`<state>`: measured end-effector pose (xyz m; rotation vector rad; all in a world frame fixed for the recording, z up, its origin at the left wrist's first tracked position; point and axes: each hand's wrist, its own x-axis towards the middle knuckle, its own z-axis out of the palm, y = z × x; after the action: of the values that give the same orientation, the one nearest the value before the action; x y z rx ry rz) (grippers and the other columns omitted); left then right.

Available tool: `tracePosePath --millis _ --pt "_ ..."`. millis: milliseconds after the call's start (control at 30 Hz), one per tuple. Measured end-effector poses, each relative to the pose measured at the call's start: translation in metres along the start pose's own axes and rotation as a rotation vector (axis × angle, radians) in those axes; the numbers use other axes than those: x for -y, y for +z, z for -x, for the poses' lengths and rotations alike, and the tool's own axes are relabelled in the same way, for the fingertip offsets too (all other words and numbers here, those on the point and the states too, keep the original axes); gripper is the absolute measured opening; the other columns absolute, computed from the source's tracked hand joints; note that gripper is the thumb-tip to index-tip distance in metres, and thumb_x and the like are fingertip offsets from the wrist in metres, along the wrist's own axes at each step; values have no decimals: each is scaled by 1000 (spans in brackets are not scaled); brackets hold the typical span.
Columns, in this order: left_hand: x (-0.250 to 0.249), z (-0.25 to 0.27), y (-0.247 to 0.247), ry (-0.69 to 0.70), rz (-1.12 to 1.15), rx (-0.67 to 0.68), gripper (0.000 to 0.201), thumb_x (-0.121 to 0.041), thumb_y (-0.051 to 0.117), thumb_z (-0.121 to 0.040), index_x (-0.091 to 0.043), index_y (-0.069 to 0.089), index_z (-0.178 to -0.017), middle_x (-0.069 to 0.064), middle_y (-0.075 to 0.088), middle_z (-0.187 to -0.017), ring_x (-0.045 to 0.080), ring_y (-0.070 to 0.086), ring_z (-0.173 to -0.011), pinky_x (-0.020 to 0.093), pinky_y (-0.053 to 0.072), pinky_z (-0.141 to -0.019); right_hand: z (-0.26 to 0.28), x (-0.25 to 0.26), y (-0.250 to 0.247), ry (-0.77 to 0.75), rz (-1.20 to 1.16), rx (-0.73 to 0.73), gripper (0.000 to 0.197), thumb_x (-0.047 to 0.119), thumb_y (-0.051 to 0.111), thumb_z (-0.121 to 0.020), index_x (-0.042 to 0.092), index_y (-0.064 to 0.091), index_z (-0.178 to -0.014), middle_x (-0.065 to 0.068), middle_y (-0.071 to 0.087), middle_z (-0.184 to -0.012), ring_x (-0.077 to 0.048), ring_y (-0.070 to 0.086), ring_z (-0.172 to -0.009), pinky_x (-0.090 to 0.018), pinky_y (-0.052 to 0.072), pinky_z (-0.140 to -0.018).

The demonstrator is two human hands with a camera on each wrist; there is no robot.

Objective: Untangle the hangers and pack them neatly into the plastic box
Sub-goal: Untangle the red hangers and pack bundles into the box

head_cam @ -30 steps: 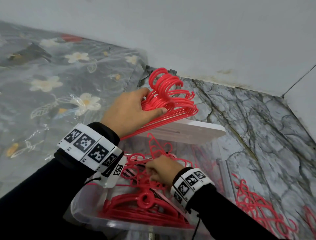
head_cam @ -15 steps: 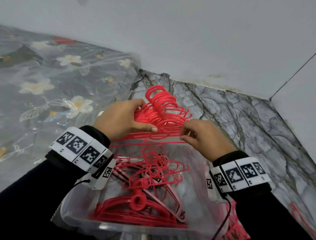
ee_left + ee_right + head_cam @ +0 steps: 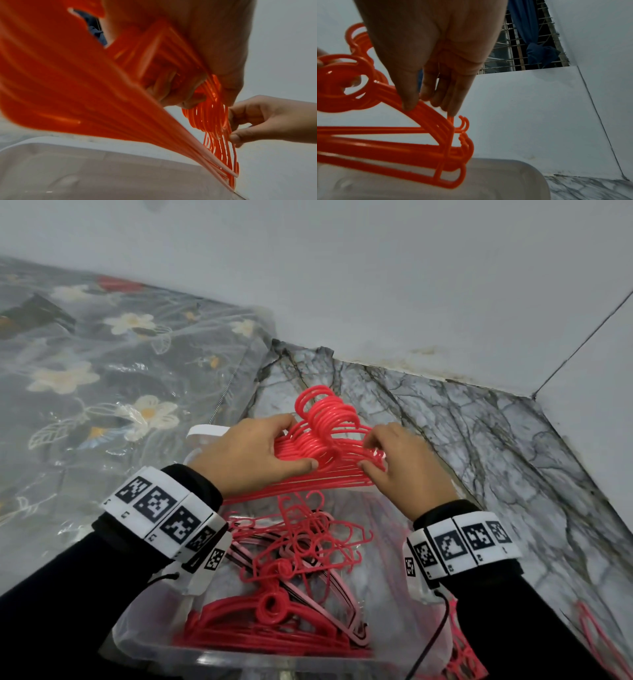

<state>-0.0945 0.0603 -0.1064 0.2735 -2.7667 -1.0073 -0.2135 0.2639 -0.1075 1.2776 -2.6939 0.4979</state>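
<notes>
Head view showed the left hand [image 3: 251, 455] at 9 o'clock of a stacked bundle of red hangers [image 3: 329, 446], fingers and thumb clamped round its near shoulder, while the right hand [image 3: 400, 463] at 3 o'clock pinched the far shoulder. The bundle hung above the clear plastic box [image 3: 144, 645], which already held a neat stack and a looser snarl of hangers. To do this step well, I judged, the hooks should be squared up and all shoulders levelled before lowering, so no small end hook snags the snarl beneath. Left wrist view alone revealed the lower bars fanned apart. Right wrist view alone showed the fingers [image 3: 412, 100] pressing the shoulder ends, unevenly staggered, and a barred window behind.
</notes>
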Motion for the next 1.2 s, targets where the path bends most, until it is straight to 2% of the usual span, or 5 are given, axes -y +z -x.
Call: tracePosePath --millis 200,400,600,900,1200 --pt "-2 2 4 -21 55 19 40 -57 73 -69 -28 62 -95 -7 70 -77 3 65 -68 37 53 -75 1 11 9 -135 122 131 66 30 60 -84 10 34 -141 -7 43 -138 -22 39 -129 -33 29 -109" --pt "-8 4 13 -28 196 78 45 -57 70 -63 -25 64 -95 -5 72 -82 9 68 -74 39 55 -78 -2 24 12 -97 103 127 51 7 52 -83 11 44 -133 -10 57 -117 -27 50 -109 -35 36 -94" --pt "-12 8 24 35 -86 72 64 -72 46 -66 -29 54 -112 -8 67 -92 11 62 -83 38 50 -79 -2 33 17 -58 138 121 45 0 44 -81 9 48 -126 -9 59 -111 -29 53 -105 -35 35 -89" --pt "-8 5 21 168 -569 -20 84 -84 49 -65 -28 42 -126 -5 65 -105 18 62 -96 31 45 -69 -3 28 16 2 123 240 54 -4 42 -86 8 34 -137 -12 62 -109 -30 61 -98 -37 48 -79" --pt "-2 2 29 -7 -11 66 80 -87 61 -46 -34 57 -106 -17 68 -90 2 63 -82 33 51 -79 -8 21 20 -29 -63 78 46 -4 53 -78 11 53 -122 -8 63 -113 -25 57 -106 -36 43 -92"
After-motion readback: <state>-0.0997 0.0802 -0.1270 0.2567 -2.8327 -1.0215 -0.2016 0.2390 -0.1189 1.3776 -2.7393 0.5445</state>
